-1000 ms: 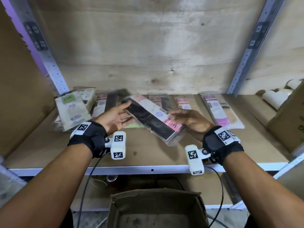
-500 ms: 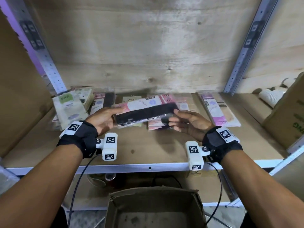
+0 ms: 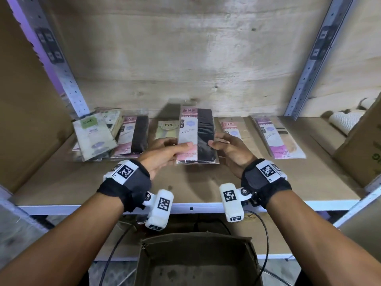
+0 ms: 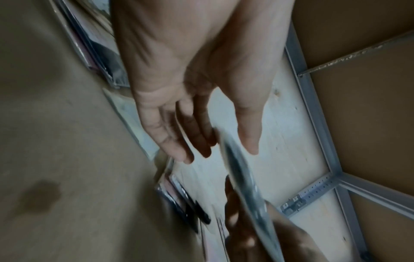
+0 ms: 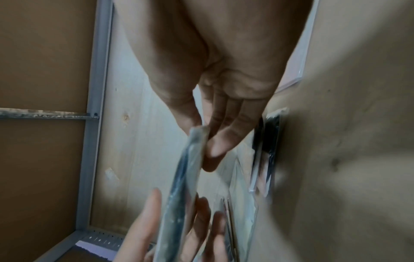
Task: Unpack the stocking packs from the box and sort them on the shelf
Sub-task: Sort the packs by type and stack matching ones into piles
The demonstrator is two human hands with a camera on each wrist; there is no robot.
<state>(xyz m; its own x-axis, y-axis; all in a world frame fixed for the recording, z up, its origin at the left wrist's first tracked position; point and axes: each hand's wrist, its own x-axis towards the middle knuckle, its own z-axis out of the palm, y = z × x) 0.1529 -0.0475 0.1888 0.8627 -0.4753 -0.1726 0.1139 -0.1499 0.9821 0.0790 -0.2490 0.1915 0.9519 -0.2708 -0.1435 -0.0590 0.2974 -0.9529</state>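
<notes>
A stocking pack [image 3: 195, 135] with a pink label strip and black stockings stands upright above the middle of the shelf [image 3: 185, 188], held by both hands. My left hand [image 3: 183, 146] grips its lower left edge, thumb on the front and fingers behind. My right hand [image 3: 213, 141] pinches its right edge. In the wrist views the pack shows edge-on [image 4: 241, 177] [image 5: 186, 168], between the thumb and fingers of each hand [image 4: 220, 154] [image 5: 201, 140]. The open cardboard box [image 3: 198, 261] sits below the shelf front, with no pack in the part that shows.
Along the shelf's back lie a green-label stack [image 3: 92, 137] at left, a pink-and-black pack [image 3: 132, 137], a yellow-green pack [image 3: 167, 129], a pink-and-beige pack [image 3: 237, 131] and a purple-and-beige pack [image 3: 278, 139]. At right stand a cardboard box [image 3: 360, 153] and white rolls [image 3: 344, 122].
The held pack has turned from slanted, through lying crosswise, to upright with its label at the top. Both hands have shifted to its lower edges.
</notes>
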